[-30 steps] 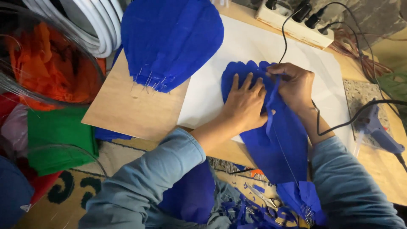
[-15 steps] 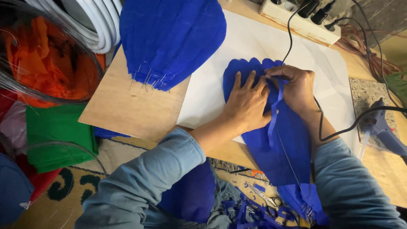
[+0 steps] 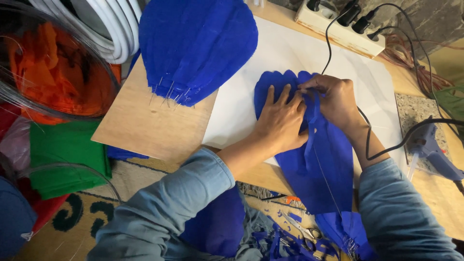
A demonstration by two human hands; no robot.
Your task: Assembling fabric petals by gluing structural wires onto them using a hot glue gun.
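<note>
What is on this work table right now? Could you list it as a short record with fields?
left hand: pressed flat on the blue petal-shaped fabric piece
right hand: pinching a narrow blue strip over that piece
surface: white paper sheet on a wooden board
further back: stack of blue petals with wire stems
right side: blue glue gun, white power strip
left side: green fabric, orange fabric in a clear tub
near edge: scissors among blue scraps
</note>
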